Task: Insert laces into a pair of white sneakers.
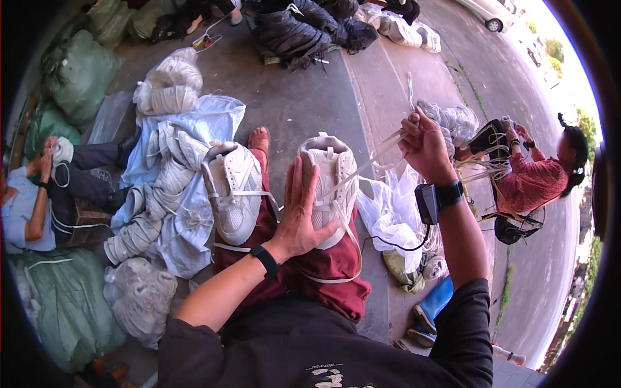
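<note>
Two pale off-white sneakers rest on my thighs, toes toward me. The left sneaker [240,210] has a lace drawn across its front and trailing toward my lap. On the right sneaker [345,184] lies my left hand [297,210], flat along its inner side with the fingers straight and the thumb apart. My right hand [424,145] is raised off to the right, its fingers closed on a white shoelace [381,154] stretched from that sneaker's eyelets. Another length of lace hangs in a loop over my right thigh.
Bundled shoes lie on a white sheet [223,113] at left, beside green sacks [81,81]. A seated person [32,207] handles a shoe there. At right are a plastic bag [398,213], blue footwear [435,301] and another seated person [533,181]. Black bundles [291,32] lie ahead.
</note>
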Demonstrator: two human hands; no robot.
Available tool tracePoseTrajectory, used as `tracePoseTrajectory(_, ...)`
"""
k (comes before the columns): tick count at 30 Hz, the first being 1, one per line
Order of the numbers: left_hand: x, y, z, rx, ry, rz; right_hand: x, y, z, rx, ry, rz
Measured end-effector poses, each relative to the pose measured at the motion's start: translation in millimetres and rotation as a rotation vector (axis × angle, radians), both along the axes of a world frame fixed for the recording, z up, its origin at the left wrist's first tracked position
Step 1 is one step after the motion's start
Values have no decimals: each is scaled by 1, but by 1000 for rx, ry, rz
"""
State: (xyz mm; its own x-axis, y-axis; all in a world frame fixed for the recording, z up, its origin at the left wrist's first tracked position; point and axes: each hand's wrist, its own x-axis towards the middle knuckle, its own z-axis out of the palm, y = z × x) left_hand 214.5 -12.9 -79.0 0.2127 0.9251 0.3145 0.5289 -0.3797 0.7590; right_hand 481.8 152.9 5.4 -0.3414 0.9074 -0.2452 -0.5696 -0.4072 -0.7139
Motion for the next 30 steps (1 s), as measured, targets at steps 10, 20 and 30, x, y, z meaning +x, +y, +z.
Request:
tracePoseTrajectory(10,1,-1,4,5,8,-20,12,23,14,67,-29,-172)
tracePoseTrajectory(20,3,-4,-4,-5,-3,-3,10,-21,17,220,-216,-40)
tracePoseTrajectory(30,4,-23,-3,27,-71,15,14,-58,33,221,-121,22)
